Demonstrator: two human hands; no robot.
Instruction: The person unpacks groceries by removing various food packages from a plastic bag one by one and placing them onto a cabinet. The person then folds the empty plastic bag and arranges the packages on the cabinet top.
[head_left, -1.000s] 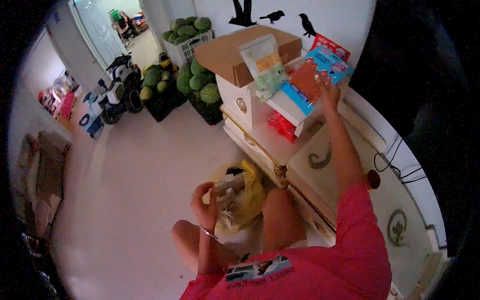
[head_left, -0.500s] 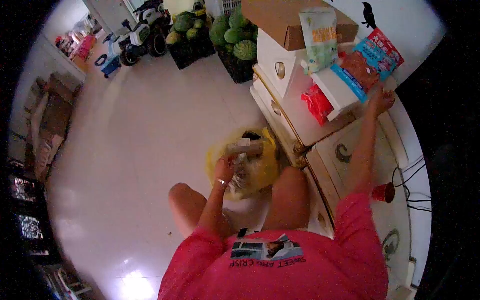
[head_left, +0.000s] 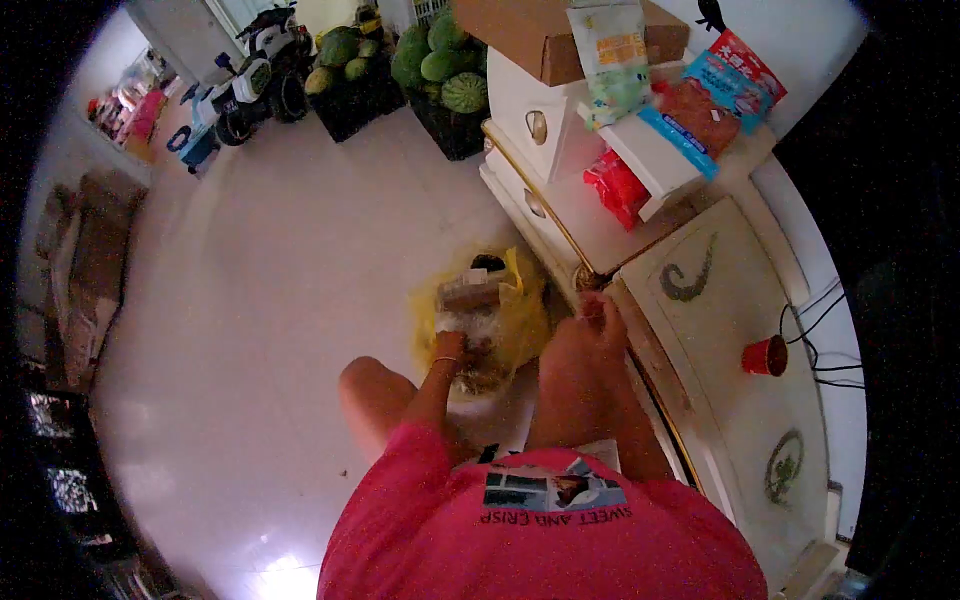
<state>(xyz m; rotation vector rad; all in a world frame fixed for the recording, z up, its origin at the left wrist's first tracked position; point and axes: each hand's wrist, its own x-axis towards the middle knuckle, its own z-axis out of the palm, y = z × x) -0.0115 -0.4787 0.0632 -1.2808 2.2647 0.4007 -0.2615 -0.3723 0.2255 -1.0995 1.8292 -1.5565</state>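
Observation:
A yellow plastic bag (head_left: 530, 310) lies open on the floor between my knees. Inside it are a clear plastic bag (head_left: 480, 325) with brownish contents and a brown package (head_left: 470, 293) bearing a white label. My left hand (head_left: 450, 347), a band at its wrist, reaches into the yellow bag with its fingers closed at the edge of the clear plastic bag. Above my right knee, beside the cabinet edge, is my right hand (head_left: 600, 318); its fingers are blurred and I cannot make out anything in them.
A white cabinet (head_left: 690, 350) at the right carries a red cup (head_left: 765, 356), a red packet (head_left: 617, 190), a blue-and-red snack bag (head_left: 710, 115), a pale green bag (head_left: 612, 70) and a cardboard box (head_left: 530, 40). Crates of watermelons (head_left: 450, 65) and a toy vehicle (head_left: 255, 85) stand behind.
My right hand has moved from the snack bag on the cabinet down to my right knee. My left hand has shifted slightly lower at the yellow bag. The view has turned a little.

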